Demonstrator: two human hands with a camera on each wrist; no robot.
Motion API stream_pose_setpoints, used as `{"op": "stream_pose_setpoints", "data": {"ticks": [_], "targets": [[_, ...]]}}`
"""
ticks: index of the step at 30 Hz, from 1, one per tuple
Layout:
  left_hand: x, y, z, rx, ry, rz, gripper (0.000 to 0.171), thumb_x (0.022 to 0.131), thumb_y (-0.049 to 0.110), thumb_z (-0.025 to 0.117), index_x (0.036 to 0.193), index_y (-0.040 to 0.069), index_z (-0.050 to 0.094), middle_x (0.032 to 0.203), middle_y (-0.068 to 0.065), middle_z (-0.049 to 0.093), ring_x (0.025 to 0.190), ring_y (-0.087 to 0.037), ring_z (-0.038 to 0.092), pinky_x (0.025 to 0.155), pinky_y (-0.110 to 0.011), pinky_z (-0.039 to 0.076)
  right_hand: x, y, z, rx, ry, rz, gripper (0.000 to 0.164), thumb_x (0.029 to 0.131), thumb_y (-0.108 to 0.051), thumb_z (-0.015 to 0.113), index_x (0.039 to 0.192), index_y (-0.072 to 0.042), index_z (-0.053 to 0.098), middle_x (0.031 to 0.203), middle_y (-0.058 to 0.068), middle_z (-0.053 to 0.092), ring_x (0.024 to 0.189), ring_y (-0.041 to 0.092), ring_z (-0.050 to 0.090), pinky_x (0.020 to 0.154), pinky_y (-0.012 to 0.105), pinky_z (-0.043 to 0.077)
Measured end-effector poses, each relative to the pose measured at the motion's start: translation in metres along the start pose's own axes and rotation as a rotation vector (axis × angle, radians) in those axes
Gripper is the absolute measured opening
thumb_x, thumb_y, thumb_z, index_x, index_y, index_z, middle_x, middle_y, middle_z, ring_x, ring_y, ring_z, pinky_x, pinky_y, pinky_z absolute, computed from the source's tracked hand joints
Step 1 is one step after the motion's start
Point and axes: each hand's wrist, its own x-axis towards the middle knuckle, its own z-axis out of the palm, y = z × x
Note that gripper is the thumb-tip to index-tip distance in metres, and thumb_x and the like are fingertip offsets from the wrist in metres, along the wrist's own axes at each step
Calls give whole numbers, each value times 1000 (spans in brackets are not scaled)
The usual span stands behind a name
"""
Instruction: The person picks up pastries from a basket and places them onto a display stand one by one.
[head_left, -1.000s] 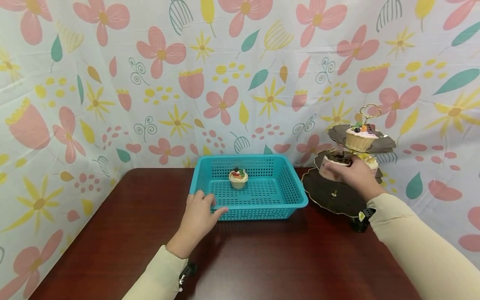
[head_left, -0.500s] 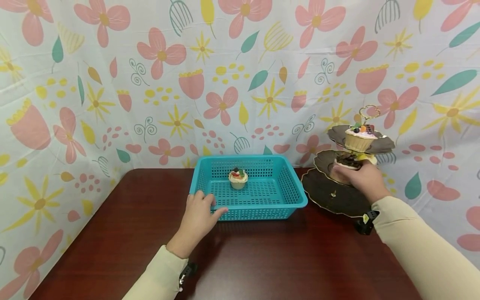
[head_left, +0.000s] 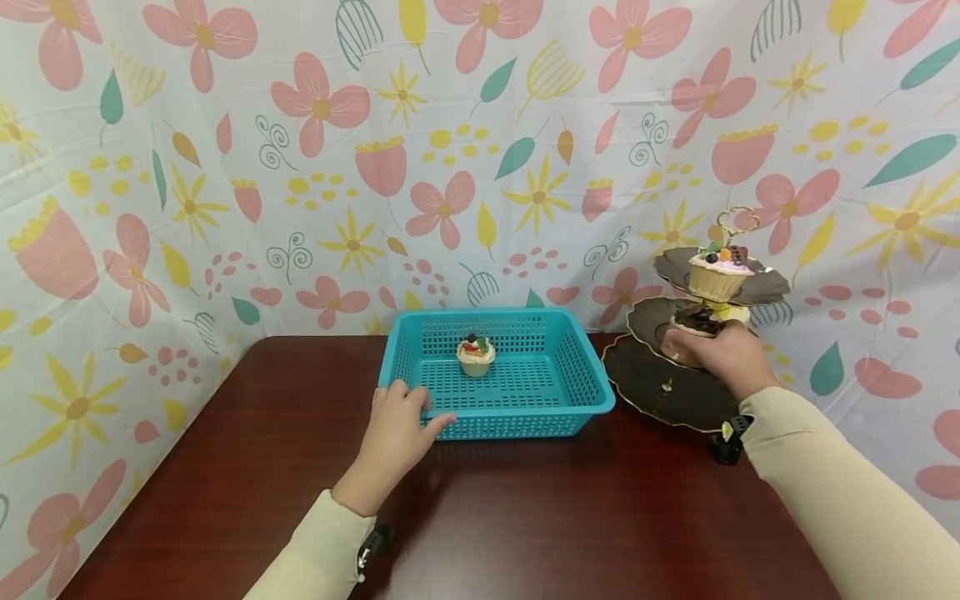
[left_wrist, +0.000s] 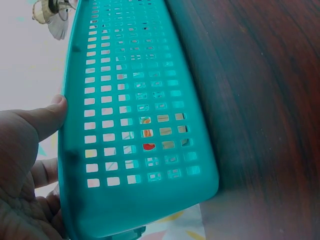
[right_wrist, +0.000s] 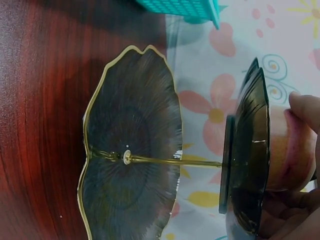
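In the head view, my right hand (head_left: pixel 726 354) grips a small round cake (head_left: pixel 678 343) with dark chocolate shavings on top. The cake is at the middle tier (head_left: pixel 647 321) of a dark, gold-rimmed three-tier stand. From the right wrist, the cake's pink-banded side (right_wrist: pixel 287 152) shows against the plate, with my thumb on it. At the front left corner of a turquoise basket (head_left: pixel 525 412), my left hand (head_left: pixel 397 429) holds the rim, its thumb against the edge in the left wrist view. One cupcake (head_left: pixel 476 358) with fruit on top sits inside the basket.
On the stand's top tier (head_left: pixel 765 287) is a cupcake (head_left: pixel 717 273) with pink cream and fruit. A yellow-topped cake (head_left: pixel 733 313) is partly hidden behind my right hand. The wide bottom tier (head_left: pixel 637 379) stands on the dark wooden table (head_left: pixel 525 517), beside the basket. Behind hangs a flowered cloth (head_left: pixel 480 150).
Over the first half second, my right hand moved the chocolate-topped cake slightly right, further in over the middle tier. Since then it has hardly moved. My left hand has stayed on the basket.
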Motion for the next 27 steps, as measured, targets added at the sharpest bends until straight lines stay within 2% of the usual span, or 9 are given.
{"op": "stream_pose_setpoints", "data": {"ticks": [3, 6, 11, 17, 21, 23, 27], "targets": [[0, -1, 0, 3, 3, 2, 43, 87, 49, 77, 87, 11, 58, 80, -2, 42, 82, -22, 38, 76, -40, 32, 2, -2, 0, -11, -30, 20, 104, 89, -74, 56, 134, 20, 43, 126, 42, 52, 110, 55, 56, 81, 60, 49], [-1, -1, 0, 9, 8, 12, 42, 87, 48, 77, 85, 11, 57, 79, -2, 41, 81, -21, 37, 77, -40, 32, 4, -1, 1, -33, -54, 25, 106, 89, -75, 54, 132, 22, 44, 122, 42, 54, 104, 54, 59, 72, 55, 51], [0, 0, 0, 16, 13, 25, 42, 88, 48, 76, 84, 11, 56, 79, -1, 41, 81, -20, 37, 77, -40, 32, 4, -1, 0, -49, -68, 28, 102, 88, -77, 53, 119, 21, 53, 106, 35, 60, 88, 44, 63, 59, 42, 50], [0, 0, 0, 15, 13, 26, 42, 87, 48, 77, 85, 11, 57, 80, -2, 41, 82, -21, 38, 77, -40, 32, 4, -2, -2, -68, -70, 17, 99, 89, -76, 53, 115, 19, 55, 98, 31, 62, 81, 39, 64, 56, 40, 49], [0, 0, 0, 14, 12, 25, 43, 87, 48, 77, 85, 11, 57, 80, -1, 41, 82, -20, 38, 77, -40, 32, 4, -4, -6, -103, -125, -2, 101, 90, -75, 51, 117, 22, 54, 100, 34, 62, 83, 41, 64, 61, 43, 50], [0, 0, 0, 12, 11, 26, 43, 87, 49, 76, 85, 11, 57, 80, -1, 41, 81, -20, 37, 77, -40, 32, 4, -6, -9, -131, -169, -2, 106, 91, -75, 49, 125, 25, 49, 110, 42, 59, 92, 48, 63, 69, 50, 52], [0, -1, 1, 12, 16, 28, 43, 87, 48, 76, 84, 11, 56, 79, -1, 40, 81, -20, 36, 76, -40, 31, 2, -11, -15, -174, -257, -9, 113, 94, -73, 45, 137, 31, 31, 132, 54, 38, 112, 61, 51, 87, 63, 47]]}}
